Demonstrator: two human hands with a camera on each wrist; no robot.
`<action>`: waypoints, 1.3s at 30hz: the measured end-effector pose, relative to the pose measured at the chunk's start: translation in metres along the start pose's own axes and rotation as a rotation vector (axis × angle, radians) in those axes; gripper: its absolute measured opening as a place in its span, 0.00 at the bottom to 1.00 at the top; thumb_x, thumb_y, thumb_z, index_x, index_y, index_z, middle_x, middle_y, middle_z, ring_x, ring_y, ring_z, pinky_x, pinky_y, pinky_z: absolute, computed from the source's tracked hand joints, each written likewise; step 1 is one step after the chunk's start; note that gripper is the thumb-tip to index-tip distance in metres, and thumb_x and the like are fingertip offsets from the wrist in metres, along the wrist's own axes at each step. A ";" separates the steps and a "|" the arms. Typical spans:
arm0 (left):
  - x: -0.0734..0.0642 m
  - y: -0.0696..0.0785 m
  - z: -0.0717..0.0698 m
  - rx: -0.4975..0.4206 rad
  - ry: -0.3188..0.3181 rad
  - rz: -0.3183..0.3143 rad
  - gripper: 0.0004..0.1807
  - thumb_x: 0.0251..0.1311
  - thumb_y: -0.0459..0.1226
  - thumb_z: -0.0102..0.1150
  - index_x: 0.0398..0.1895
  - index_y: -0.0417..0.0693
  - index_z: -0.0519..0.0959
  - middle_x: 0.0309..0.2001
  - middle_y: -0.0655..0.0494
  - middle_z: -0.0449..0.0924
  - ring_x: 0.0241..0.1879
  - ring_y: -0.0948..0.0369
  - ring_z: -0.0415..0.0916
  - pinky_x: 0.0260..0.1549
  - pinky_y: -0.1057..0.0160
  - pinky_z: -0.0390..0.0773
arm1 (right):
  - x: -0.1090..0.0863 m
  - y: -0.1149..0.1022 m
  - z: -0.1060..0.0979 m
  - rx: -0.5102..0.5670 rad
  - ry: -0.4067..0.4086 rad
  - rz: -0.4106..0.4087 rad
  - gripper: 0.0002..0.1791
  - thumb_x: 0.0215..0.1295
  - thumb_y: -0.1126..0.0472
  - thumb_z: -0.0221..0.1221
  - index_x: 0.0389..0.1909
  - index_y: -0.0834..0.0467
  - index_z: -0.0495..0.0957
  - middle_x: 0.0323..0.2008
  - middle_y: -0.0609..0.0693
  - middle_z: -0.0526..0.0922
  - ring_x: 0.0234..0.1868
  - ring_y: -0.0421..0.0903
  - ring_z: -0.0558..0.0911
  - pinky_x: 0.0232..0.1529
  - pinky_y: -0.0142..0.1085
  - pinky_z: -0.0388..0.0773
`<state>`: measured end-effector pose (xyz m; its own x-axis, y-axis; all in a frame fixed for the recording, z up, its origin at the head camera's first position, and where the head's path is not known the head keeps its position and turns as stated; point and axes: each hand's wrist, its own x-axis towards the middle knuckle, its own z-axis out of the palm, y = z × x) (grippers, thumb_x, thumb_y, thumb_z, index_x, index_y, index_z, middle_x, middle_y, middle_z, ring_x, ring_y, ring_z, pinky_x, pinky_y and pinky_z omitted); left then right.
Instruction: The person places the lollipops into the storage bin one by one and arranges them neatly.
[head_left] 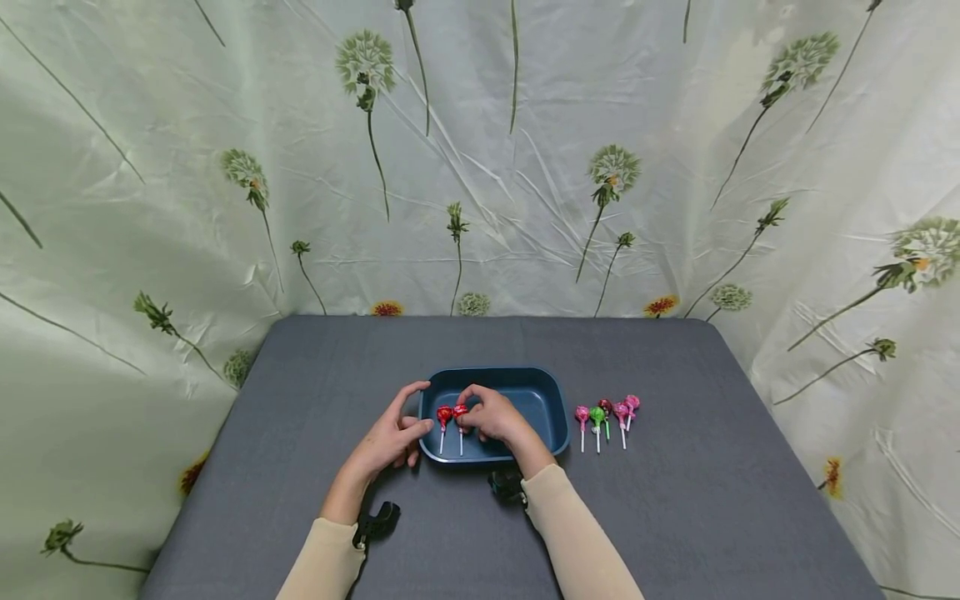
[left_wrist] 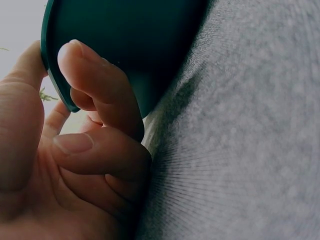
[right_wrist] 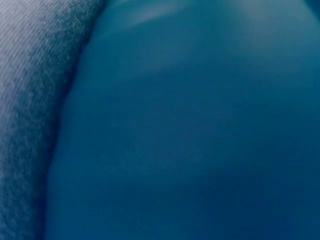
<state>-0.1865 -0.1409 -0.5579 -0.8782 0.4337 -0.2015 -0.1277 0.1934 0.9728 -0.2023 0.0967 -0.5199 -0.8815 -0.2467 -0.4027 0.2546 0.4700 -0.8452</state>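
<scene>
In the head view, a blue tray (head_left: 525, 372) sits on the table. Two red-wrapped lollipops lie side by side in its left part: one red lollipop (head_left: 444, 414) at the far left, the other red lollipop (head_left: 461, 444) just right of it. My right hand (head_left: 498, 417) reaches over the tray and pinches the second one near its head. My left hand (head_left: 390, 433) holds the tray's left side, with thumb and index finger at the rim. The left wrist view shows the left hand's curled fingers (left_wrist: 95, 75) beside the tray's outer wall (left_wrist: 125, 30). Only tray (right_wrist: 165, 135) and cloth fill the right wrist view.
Right of the tray lie several lollipops: a pink lollipop (head_left: 582, 413), a green lollipop (head_left: 597, 415), a dark red lollipop (head_left: 605, 406) and more pink ones. A grey cloth (head_left: 712, 517) covers the table. A flower-patterned curtain (head_left: 480, 167) hangs behind it.
</scene>
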 end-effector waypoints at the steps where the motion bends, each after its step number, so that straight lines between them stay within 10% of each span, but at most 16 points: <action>1: 0.000 0.000 0.000 -0.004 0.000 0.002 0.37 0.78 0.43 0.58 0.81 0.71 0.52 0.23 0.53 0.79 0.15 0.59 0.73 0.15 0.66 0.69 | 0.000 0.000 0.000 -0.003 -0.003 0.003 0.11 0.72 0.63 0.66 0.52 0.55 0.79 0.25 0.48 0.83 0.16 0.41 0.70 0.22 0.29 0.69; 39: -0.001 0.001 0.001 -0.009 0.010 -0.009 0.37 0.77 0.45 0.60 0.81 0.72 0.53 0.24 0.55 0.79 0.15 0.59 0.73 0.15 0.66 0.68 | -0.014 -0.005 -0.015 0.145 -0.097 -0.081 0.18 0.74 0.62 0.63 0.61 0.60 0.76 0.29 0.51 0.86 0.16 0.40 0.71 0.23 0.30 0.70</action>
<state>-0.1851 -0.1409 -0.5571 -0.8814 0.4233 -0.2096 -0.1399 0.1899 0.9718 -0.1972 0.1101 -0.5048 -0.8609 -0.3626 -0.3569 0.2449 0.3195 -0.9154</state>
